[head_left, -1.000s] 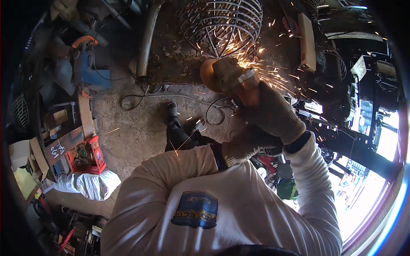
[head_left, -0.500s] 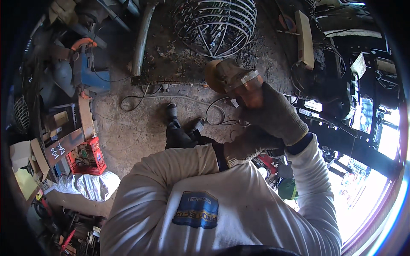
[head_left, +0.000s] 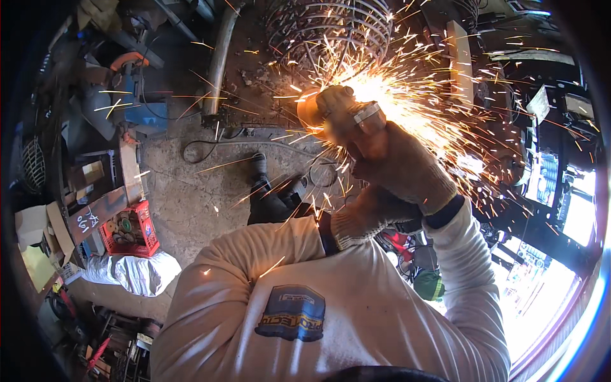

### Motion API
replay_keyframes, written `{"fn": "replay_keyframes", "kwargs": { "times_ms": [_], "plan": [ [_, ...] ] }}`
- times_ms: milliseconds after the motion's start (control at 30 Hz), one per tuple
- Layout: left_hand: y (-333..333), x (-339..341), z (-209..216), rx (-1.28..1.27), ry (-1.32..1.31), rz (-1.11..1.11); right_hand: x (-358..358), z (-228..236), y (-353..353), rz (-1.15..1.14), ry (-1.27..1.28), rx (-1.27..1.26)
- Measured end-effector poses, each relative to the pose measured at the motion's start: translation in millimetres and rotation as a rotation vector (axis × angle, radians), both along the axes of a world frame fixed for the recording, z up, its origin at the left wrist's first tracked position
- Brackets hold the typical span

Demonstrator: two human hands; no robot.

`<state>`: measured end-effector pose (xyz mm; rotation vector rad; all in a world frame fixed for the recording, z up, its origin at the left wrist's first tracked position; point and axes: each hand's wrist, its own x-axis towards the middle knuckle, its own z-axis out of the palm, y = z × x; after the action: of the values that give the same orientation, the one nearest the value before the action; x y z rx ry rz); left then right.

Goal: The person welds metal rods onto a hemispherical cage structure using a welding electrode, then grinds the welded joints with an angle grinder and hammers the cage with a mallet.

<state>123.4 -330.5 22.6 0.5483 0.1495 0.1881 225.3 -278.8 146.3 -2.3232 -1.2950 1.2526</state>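
Observation:
Both my hands wear grey-brown work gloves. My right hand (head_left: 407, 169) wraps round the body of an angle grinder (head_left: 344, 114), just behind its head. Close below, my left hand (head_left: 366, 213) is closed round the rear of the tool, its fingers mostly hidden under my right wrist. A rounded guard (head_left: 310, 108) covers the near left side of the grinder's head. Bright sparks (head_left: 382, 89) burst from beyond the head, up and to the right. They hide the contact point. A round metal-bar cage (head_left: 331, 28) lies just beyond, on the dark worktable (head_left: 254, 95).
A metal pipe (head_left: 223, 57) lies at the table's left edge, with a pale board (head_left: 459, 57) to the right. A cable (head_left: 254, 145) loops across the floor near my feet. At left stand a blue machine (head_left: 143, 118) and a red crate (head_left: 149, 235) holding discs.
Sparks now spray from the grinder's head, where none showed before. The grinder and both hands have barely shifted. The view has moved slightly, and the scene looks brighter.

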Motion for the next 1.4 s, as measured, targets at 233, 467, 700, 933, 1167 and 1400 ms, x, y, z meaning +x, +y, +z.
{"fn": "replay_keyframes", "kwargs": {
  "times_ms": [233,467,700,933,1167,1400],
  "plan": [
    [6.4,-2.6,15.9,-0.151,-0.054,0.009,3.0,-4.4,-11.2,-0.118,0.083,0.072],
    [5.9,-6.5,20.3,-0.226,-0.077,0.021,-2.0,-2.7,-10.3,-0.087,0.065,0.118],
    [-5.9,-8.5,7.7,-0.156,-0.042,0.028,-9.7,13.1,-10.3,-0.096,-0.013,0.042],
    [-2.0,-12.2,24.9,0.456,-0.044,0.065,-7.1,20.1,-52.3,-0.250,-0.129,0.191],
    [4.5,-0.1,52.2,0.442,0.095,-0.129,16.4,14.3,-99.7,-0.583,0.411,0.575],
    [14.4,19.4,62.3,0.588,-0.006,0.023,53.4,-12.6,-118.2,-0.711,0.830,0.810]
  ]
}}
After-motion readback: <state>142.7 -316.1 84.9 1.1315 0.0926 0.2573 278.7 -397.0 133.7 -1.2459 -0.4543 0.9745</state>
